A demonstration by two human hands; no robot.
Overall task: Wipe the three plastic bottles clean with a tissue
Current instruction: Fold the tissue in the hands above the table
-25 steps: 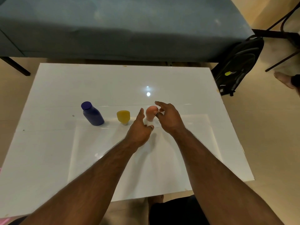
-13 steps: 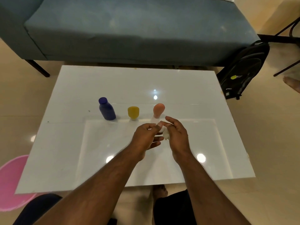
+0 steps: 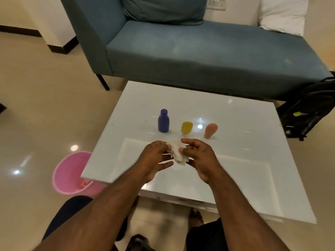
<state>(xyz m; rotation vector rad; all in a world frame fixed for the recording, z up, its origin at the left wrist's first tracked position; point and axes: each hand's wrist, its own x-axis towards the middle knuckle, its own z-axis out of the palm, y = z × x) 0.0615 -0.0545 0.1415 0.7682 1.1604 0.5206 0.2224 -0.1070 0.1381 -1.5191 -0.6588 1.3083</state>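
Three small plastic bottles stand in a row on the white table (image 3: 235,160): a dark blue bottle (image 3: 163,121) at the left, a yellow bottle (image 3: 186,127) in the middle, a peach bottle (image 3: 210,130) at the right. Nearer to me than the row, a crumpled white tissue (image 3: 176,152) hangs between my hands above the table. My left hand (image 3: 154,158) pinches its left side with fingertips. My right hand (image 3: 197,156) holds its right side, fingers curled over it. Neither hand touches a bottle.
A pink bucket (image 3: 72,173) sits on the floor left of the table. A blue sofa (image 3: 199,51) stands behind the table, a black backpack (image 3: 308,111) leans at the right. My knees and feet show below the table's near edge.
My hands drew back from the peach bottle toward me and now hold the tissue together. The camera tilted up and turned left, bringing the sofa and bucket into view.
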